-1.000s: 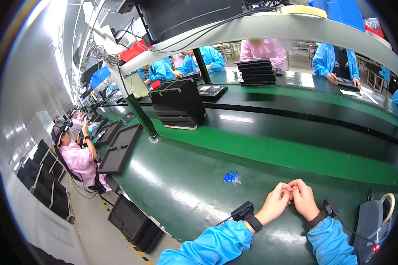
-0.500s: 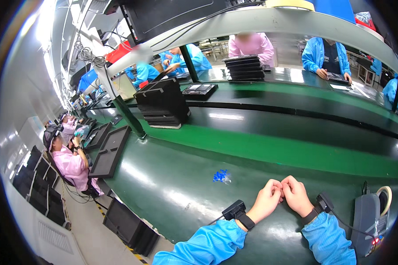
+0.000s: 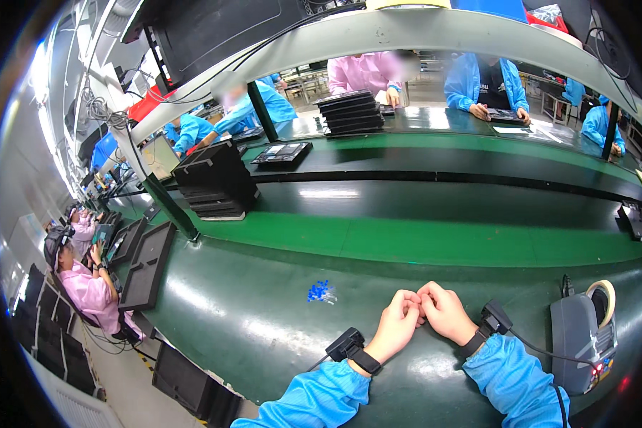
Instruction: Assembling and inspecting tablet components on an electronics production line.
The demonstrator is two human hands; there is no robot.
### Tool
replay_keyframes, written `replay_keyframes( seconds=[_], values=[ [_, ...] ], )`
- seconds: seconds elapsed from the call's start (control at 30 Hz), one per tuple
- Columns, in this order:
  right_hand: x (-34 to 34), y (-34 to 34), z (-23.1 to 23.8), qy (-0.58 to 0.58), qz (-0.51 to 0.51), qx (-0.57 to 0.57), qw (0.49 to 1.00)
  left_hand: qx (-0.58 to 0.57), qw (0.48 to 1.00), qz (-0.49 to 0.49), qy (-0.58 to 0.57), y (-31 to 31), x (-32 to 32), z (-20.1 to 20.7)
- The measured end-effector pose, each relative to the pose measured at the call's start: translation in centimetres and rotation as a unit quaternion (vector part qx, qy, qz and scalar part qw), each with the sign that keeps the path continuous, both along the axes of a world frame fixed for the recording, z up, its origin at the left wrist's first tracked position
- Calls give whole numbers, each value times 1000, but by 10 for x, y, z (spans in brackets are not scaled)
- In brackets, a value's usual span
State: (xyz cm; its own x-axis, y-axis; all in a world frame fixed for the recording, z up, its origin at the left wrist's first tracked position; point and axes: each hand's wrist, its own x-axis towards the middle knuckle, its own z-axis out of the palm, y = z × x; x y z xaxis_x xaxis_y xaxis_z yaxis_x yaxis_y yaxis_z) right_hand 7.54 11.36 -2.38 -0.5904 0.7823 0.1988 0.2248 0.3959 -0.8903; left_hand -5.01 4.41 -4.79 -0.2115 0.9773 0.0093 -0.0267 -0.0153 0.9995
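Note:
My left hand point(image 3: 396, 323) and my right hand point(image 3: 446, 312) meet just above the green tabletop point(image 3: 264, 314), fingertips together. Both are closed, with the fingers curled inward. Whatever may be between them is too small or too hidden to make out. Left of my hands, a small scatter of bright blue bits point(image 3: 319, 291) lies on the table beside some clear scraps. Each wrist wears a black strap with a small dark box and a cable, over blue sleeves.
A grey tape dispenser point(image 3: 574, 342) stands at the right. Stacked black trays point(image 3: 215, 182) rise at the back left, near a green post point(image 3: 170, 207). An open black tray point(image 3: 148, 265) lies on the left edge. Co-workers in pink and blue sit beyond the bench and at the left.
The view has shifted, so the table and its things appear farther left. My hands stay pressed together. Across the bench, the person in pink has moved an arm down toward the table.

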Motion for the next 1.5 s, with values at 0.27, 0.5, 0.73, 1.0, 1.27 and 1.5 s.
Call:
replay_keyframes(
  seconds=[0.27, 0.5, 0.73, 1.0, 1.27, 1.5],
  values=[
    [-2, 0, -1, -6, -2, 2, 1000, 13, 1000, 3, -4, -1, -4, -6],
    [-1, 1, -6, -2, 3, 2, 1000, 13, 1000, 0, -2, 1, -2, -3],
    [-5, 4, -9, 5, 15, 29, 999, 42, 999, 2, 1, 0, -7, -7],
    [-3, 2, -7, 2, 14, 37, 999, 45, 999, -11, -5, 2, -6, -2],
    [-4, 3, -10, 11, 18, 49, 999, 31, 1000, -4, 1, 0, -6, 2],
    [-3, 4, -10, 7, 20, 24, 999, 41, 999, -3, 10, 1, -5, 1]
  ],
)
